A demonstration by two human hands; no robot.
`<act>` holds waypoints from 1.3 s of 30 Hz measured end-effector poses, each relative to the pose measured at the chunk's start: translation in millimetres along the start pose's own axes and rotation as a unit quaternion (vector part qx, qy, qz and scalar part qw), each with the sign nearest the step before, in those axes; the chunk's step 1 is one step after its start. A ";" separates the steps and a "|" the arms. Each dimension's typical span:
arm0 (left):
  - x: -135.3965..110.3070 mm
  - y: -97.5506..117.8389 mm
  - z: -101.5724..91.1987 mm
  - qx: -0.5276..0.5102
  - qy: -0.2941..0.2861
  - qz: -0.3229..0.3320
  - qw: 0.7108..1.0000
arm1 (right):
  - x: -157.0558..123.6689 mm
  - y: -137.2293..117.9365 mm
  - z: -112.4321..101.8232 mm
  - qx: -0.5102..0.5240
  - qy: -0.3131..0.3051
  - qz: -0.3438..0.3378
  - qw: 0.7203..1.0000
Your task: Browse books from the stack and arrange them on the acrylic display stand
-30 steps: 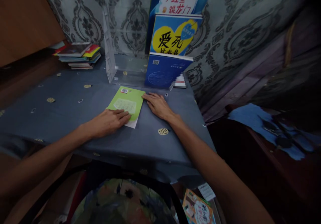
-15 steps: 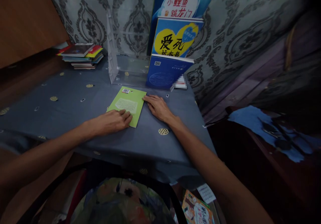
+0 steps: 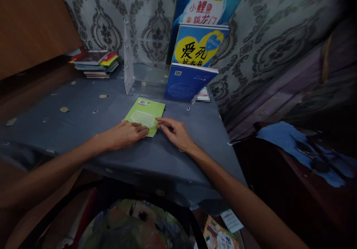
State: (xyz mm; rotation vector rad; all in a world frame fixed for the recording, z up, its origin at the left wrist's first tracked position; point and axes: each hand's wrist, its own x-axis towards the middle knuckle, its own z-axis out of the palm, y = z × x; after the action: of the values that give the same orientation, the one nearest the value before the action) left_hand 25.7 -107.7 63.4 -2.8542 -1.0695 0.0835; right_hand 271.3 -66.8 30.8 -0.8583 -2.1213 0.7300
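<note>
Presently I record the green paperback (image 3: 143,118) just in front of the transparent book rack (image 3: 128,81). The left hand (image 3: 129,133) rests on it, fingers extended; the right hand (image 3: 180,134) meets its edge, fingers parted, half-curled. Neither grips anything.

Left hand (image 3: 126,133) lies on green book (image 3: 150,109); right hand (image 3: 176,133) at its edge.

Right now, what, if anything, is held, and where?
No clear grip: left hand rests low on the green book; right hand is at its right edge.
</note>
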 end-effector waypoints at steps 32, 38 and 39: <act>-0.4 -2.1 -8.2 -0.031 -0.019 -0.002 0.999 | -7.8 -18.9 3.9 0.101 0.021 -0.032 0.994; -1.6 -3.5 -10.0 -0.036 -0.016 0.008 0.999 | -7.5 -22.0 2.7 0.118 0.012 -0.044 0.992; -1.5 -3.7 -9.8 -0.035 -0.015 0.009 0.999 | -7.5 -22.6 2.4 0.119 0.013 -0.048 0.992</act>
State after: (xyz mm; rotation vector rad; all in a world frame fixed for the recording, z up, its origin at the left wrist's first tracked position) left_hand 23.0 -106.6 73.6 -2.9337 -1.0723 0.0913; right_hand 265.5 -87.0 42.4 -0.6296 -1.9886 0.8953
